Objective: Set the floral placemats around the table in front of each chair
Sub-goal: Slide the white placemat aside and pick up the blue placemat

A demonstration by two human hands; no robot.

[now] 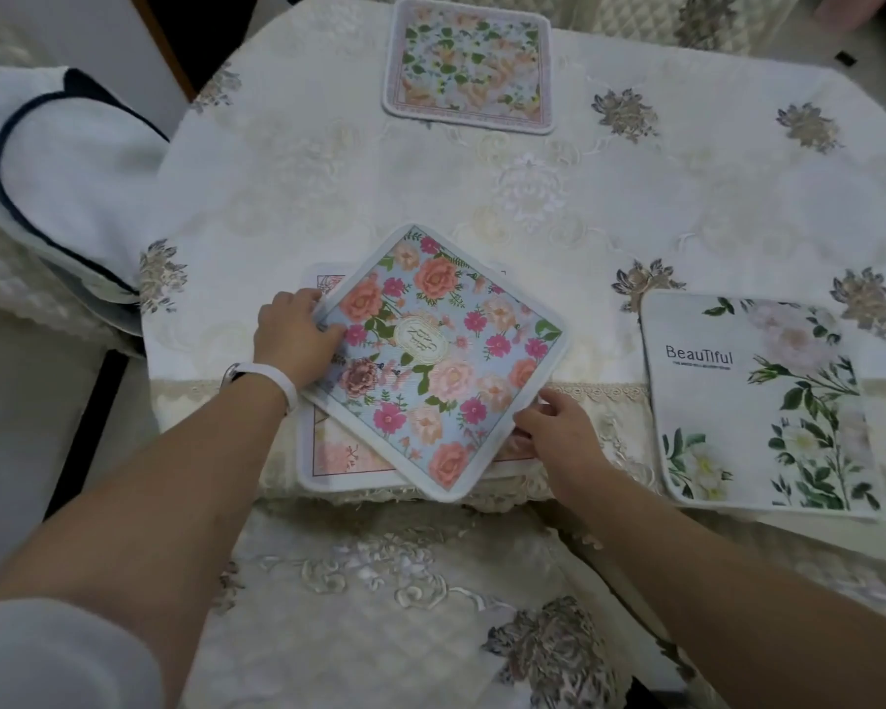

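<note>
the blue placemat (438,358) sits turned like a diamond on a lower placemat (336,455) at the near edge of the tabletop (328,161). the left hand (298,335) grips its left corner, thumb on top, and the right hand (548,427) pinches its lower right edge. holding two opposite sides probably lets the person lift it off the one beneath and carry it flat to a seat. a far placemat (469,64) lies square at the opposite side, and a white placemat (758,401) overhangs the near edge to the right, each seemingly set for a chair. the white one reads "beautiful", with a smaller line below too small to read. the gold oval on the blue one carries script that cannot be made out.
</note>
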